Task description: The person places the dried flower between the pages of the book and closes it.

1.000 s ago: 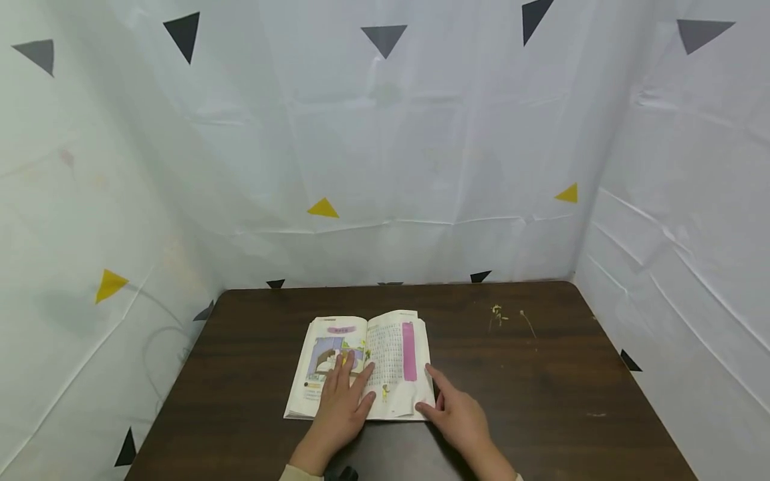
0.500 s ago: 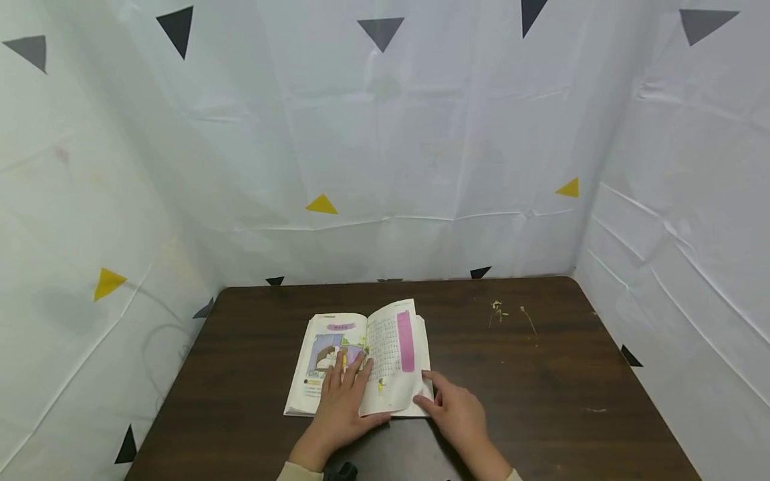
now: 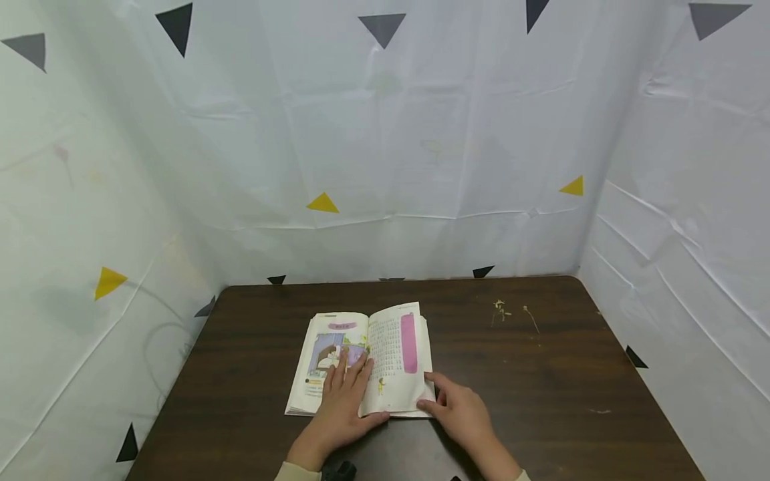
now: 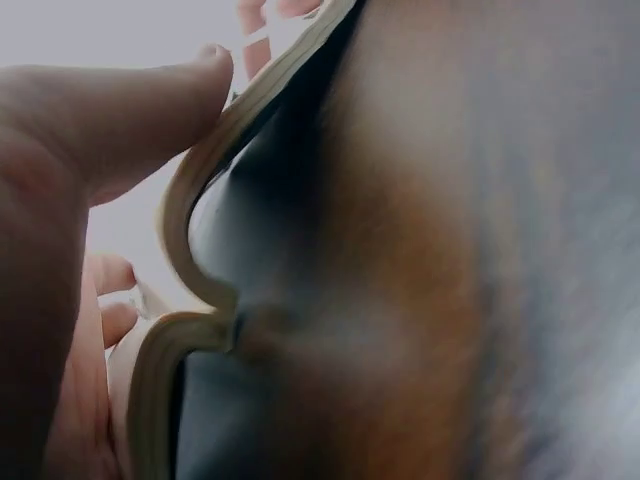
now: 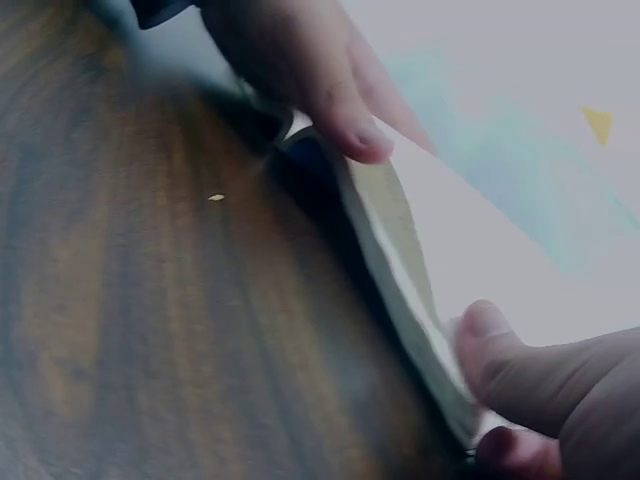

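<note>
An open book (image 3: 394, 337) with a picture on its left page and text beside a purple band on the right lies on the table. My left hand (image 3: 344, 407) rests on the left page with its fingers stretched out, and its thumb reaches to the bottom edge of the right page. At the right edge, my right hand (image 3: 462, 413) has thumb and index finger on the book. In the right wrist view, the right thumb (image 5: 510, 375) sits over the page edges, another finger lower at the corner. The top right leaf stands slightly raised, not aligned with those beneath.
The dark wooden table (image 3: 571, 401) carries the book. Dried plant sprigs (image 3: 500, 311) lie on it at the back right, with a thin stalk (image 3: 532, 319) beside them. White sheeting (image 3: 385, 160) with triangles rises behind and at both sides.
The top right leaf has lifted and shifted leftward, then settled a little. My left thumb has moved from the page down to its bottom edge. My right hand stays at the right edge.
</note>
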### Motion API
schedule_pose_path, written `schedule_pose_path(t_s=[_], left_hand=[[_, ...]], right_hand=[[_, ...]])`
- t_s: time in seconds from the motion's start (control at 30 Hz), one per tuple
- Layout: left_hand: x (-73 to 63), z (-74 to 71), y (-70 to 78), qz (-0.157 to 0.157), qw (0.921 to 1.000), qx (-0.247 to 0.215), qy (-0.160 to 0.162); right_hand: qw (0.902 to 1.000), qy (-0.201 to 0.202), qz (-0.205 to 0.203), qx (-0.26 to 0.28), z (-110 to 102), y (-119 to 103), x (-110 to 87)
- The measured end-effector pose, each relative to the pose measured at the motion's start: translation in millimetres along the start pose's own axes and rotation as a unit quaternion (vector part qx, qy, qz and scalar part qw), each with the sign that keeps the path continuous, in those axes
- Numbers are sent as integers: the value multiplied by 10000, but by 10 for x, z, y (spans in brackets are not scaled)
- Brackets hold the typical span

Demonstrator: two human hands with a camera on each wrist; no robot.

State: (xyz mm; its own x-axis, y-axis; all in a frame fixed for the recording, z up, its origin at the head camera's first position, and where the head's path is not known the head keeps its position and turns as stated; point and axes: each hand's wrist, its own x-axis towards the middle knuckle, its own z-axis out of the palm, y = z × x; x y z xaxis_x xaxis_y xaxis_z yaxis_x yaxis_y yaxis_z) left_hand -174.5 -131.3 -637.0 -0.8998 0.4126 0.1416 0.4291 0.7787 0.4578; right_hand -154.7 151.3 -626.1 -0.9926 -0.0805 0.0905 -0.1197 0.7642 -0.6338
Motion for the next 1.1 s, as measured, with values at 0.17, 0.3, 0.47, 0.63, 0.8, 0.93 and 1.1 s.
schedule_pose_path(t_s=[0.17,0.3,0.47,0.63,0.8,0.93,1.1], left_hand=[[-12,-48,-77,222,9960,-862,110],[-53,-79,-147,400,9877,-1490,259],[-76,-74,-205,644,9837,-1645,326],[-157,-76,-259,683,9845,-1493,614],[-253,-128,-283,293,9878,-1286,826],[-271,-203,-290,1,9904,-1008,944],[-294,-327,-332,-802,9846,-1030,1166]], right_hand=[[9996,-231,-69,140,-66,-1,-14],[9992,-364,-30,134,-70,2,-18],[9994,-331,44,100,-56,5,-14],[9991,-389,99,128,-30,9,-26],[9988,-460,88,163,-17,-1,-46],[9990,-409,81,128,-32,-15,-38],[9991,-401,96,130,-40,-17,-15]])
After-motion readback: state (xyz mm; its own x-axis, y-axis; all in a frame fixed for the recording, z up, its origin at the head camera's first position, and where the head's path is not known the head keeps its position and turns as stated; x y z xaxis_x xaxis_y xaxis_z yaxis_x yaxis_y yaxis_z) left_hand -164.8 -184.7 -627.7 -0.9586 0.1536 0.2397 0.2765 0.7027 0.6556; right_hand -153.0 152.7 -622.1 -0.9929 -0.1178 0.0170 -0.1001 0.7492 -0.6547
